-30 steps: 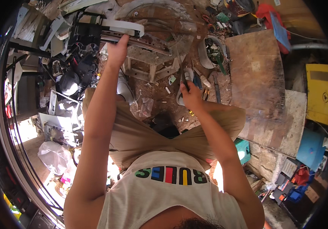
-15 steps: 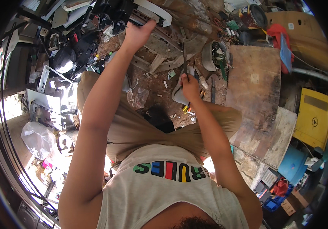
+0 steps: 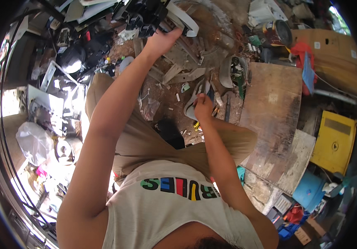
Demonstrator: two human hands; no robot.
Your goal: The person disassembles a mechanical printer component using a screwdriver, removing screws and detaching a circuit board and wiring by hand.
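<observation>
My left hand (image 3: 161, 43) is stretched far forward, its fingers closed on a black moulded plastic part (image 3: 147, 14). A curved white plastic piece (image 3: 188, 20) lies against that part's right side. Nearer to me, my right hand (image 3: 203, 108) is closed in a fist with the thumb on top, around a long thin dark tool (image 3: 207, 86) that points away from me. The tool's kind cannot be made out. Under and beside this hand, a pale curved piece (image 3: 189, 108) lies on the dirt floor.
Grey metal frame pieces (image 3: 186, 76) lie ahead on the floor. A pan of scrap (image 3: 233, 70) and a wooden board (image 3: 272, 120) are on the right, with a yellow panel (image 3: 334, 141) beyond. Left stand a clear plastic bag (image 3: 35, 143) and piled scrap. My crossed legs frame the near floor.
The view has shifted a little. My right hand has drawn slightly back toward me, and less of the tool's shaft shows. My left hand keeps hold of the black plastic part.
</observation>
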